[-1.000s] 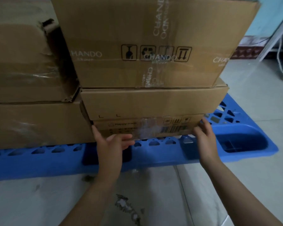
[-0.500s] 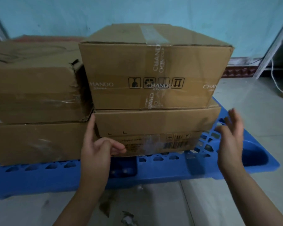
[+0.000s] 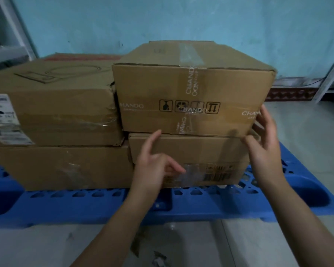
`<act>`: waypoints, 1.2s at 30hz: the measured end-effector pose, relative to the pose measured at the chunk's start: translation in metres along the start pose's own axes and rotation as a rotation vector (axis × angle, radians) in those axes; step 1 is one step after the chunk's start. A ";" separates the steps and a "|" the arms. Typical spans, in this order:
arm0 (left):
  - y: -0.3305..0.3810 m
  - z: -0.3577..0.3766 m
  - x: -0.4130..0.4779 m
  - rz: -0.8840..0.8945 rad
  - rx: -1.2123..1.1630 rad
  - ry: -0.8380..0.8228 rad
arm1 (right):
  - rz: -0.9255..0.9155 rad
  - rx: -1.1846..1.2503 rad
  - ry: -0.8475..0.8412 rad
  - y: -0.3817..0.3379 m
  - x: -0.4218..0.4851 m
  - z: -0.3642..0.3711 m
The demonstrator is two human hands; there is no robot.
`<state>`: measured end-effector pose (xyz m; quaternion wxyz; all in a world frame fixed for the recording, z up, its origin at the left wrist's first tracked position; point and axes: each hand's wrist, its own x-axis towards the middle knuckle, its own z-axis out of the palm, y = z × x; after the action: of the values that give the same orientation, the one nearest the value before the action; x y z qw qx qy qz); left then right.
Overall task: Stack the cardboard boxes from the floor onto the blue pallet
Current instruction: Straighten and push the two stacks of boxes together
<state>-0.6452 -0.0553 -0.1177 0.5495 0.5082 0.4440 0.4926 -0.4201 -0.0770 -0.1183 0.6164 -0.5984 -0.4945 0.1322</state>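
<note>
While both hands are hovering open and empty, the left hand (image 3: 154, 166) is spreading before the middle box (image 3: 201, 149) and the right hand (image 3: 266, 139) is nearing the top box (image 3: 191, 97) corner. The stack is sitting on the blue pallet (image 3: 181, 205), directly ahead, long axis running left-right; the right hand is nearer.

storeroom | taped cartons (image 3: 191, 101) on blue pallet (image 3: 104, 205) | bare floor (image 3: 37, 245) | metal shelving (image 3: 12, 31)
</note>
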 end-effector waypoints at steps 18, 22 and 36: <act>0.011 -0.033 0.042 -0.048 -0.139 0.258 | 0.064 0.012 0.078 0.000 0.014 0.005; -0.001 -0.033 0.034 -0.066 -0.128 0.259 | 0.068 -0.041 0.045 0.006 0.014 0.003; -0.009 -0.060 0.006 0.049 0.031 0.343 | -0.153 -0.078 0.329 -0.013 -0.025 0.044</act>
<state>-0.7031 -0.0423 -0.1316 0.4457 0.4358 0.5261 0.5785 -0.4714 -0.0729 -0.1271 0.6737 -0.5959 -0.4358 -0.0339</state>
